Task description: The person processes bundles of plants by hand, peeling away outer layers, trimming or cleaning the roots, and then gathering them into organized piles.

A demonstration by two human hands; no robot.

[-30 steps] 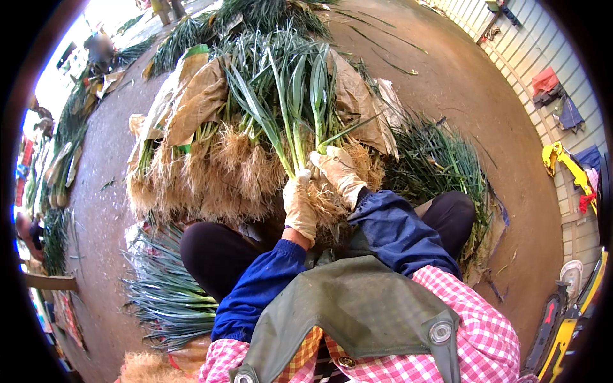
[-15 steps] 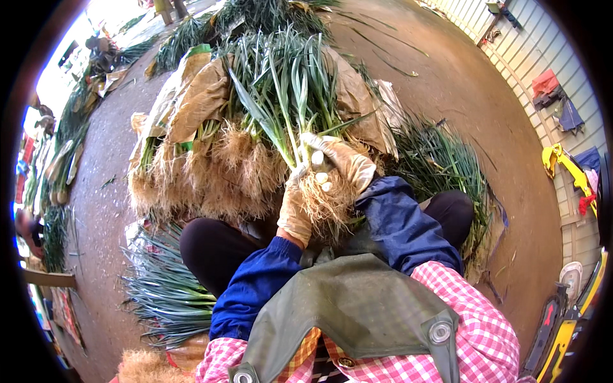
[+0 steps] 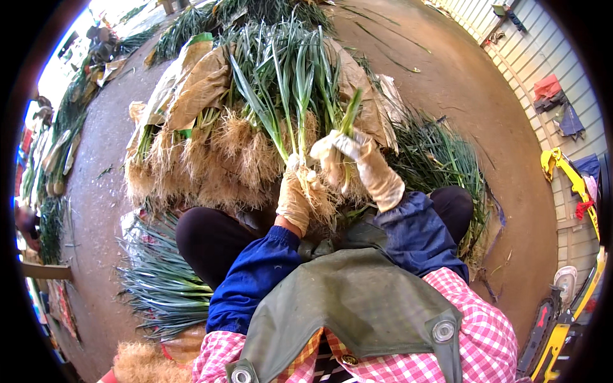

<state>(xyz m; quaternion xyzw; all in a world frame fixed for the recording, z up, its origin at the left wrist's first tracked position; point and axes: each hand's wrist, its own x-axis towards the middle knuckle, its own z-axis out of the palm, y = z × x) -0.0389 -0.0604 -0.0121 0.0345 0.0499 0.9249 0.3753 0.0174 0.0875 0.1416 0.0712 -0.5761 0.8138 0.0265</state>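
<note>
My left hand (image 3: 294,199), in a pale work glove, is closed round the white lower stems of a few leeks (image 3: 300,105). Their long green leaves point away from me, and tangled tan roots (image 3: 317,203) hang on the near side. To the right, apart from it, my gloved right hand (image 3: 369,165) grips a leek stalk (image 3: 350,115) whose green top pokes up above the fingers. White stem and root show below that hand, partly hidden by the glove. Just beyond both hands lies a big heap of leeks with roots toward me (image 3: 217,172).
Brown paper wrapping (image 3: 199,92) covers parts of the heap. More loose leeks lie by my right knee (image 3: 440,159) and by my left knee (image 3: 163,281). A pale wall (image 3: 543,57) with hanging cloths and a yellow tool (image 3: 568,172) runs along the right.
My right hand has come away from the bunch, moving right, with a leek stalk now standing up in its grip. My left hand has stayed on the stems in nearly the same place.
</note>
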